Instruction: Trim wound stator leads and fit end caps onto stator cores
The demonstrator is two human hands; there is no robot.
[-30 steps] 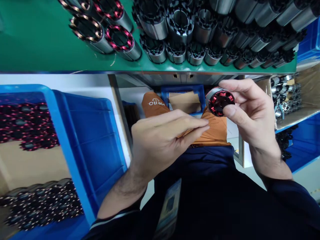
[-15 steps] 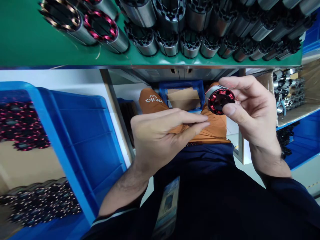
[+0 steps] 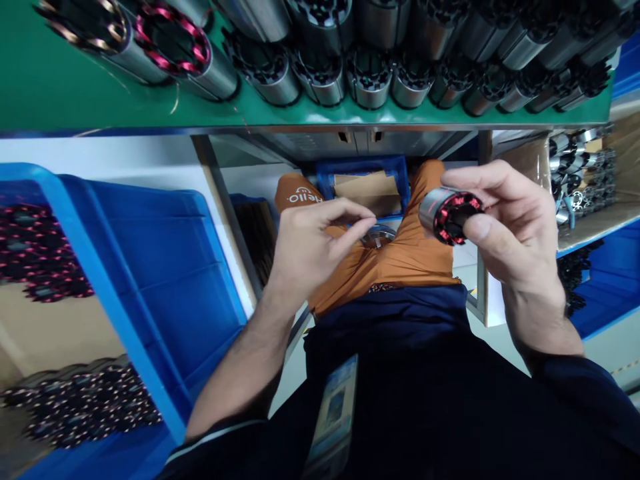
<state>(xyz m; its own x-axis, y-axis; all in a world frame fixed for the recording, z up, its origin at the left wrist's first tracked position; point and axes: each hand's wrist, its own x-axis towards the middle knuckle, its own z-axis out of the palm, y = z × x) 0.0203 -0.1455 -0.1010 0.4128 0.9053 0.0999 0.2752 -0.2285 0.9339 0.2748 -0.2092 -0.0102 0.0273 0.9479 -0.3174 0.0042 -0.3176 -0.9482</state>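
My right hand (image 3: 515, 233) grips a motor stator (image 3: 447, 215), a short steel cylinder with red wire windings round its dark toothed end. The thumb presses on the wound end, and the fingers go round behind it. Left of it, apart from the stator, my left hand (image 3: 315, 240) is closed in a pinch, thumb tip against index tip. Whether a thin wire is between those tips is too small to tell. Both hands are over my lap, below the green bench (image 3: 300, 119). A stator with pink windings (image 3: 173, 40) stands on that bench.
Rows of steel stators (image 3: 370, 80) line the bench's front edge. To my left, a blue crate (image 3: 155, 267) holds layers of wound stators and cardboard. At right is a carton (image 3: 595, 230) of metal parts above another blue bin (image 3: 610, 280). A blue box (image 3: 360, 163) with cardboard sits beyond my knees.
My left hand has drawn back leftward, away from the stator, its fingers curling into a tighter pinch. The stator in my right hand has shifted slightly right and turned, showing more of its steel side.
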